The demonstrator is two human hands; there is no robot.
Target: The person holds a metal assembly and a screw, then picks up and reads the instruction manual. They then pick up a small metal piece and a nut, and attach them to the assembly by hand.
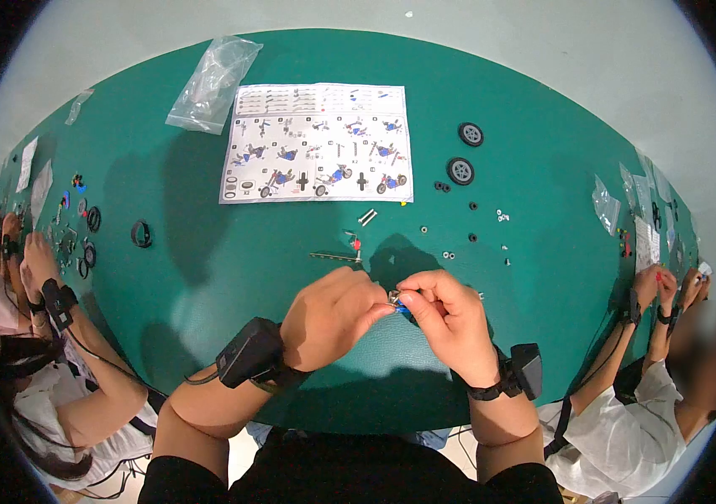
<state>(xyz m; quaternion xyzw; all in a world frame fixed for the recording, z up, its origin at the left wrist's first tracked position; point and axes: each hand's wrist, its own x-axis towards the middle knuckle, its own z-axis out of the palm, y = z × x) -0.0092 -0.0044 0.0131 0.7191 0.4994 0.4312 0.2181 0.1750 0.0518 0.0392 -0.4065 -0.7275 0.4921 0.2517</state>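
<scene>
Small blue-and-metal part [401, 306] pinched between my left hand [327, 319] and right hand [444, 323], near the desk's [316, 336] near edge

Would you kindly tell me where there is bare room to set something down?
The table is bare between the black ring and the sheet, and between the wheels and the right bag. It is crowded just beyond the hands, with pins and a strip.
</scene>
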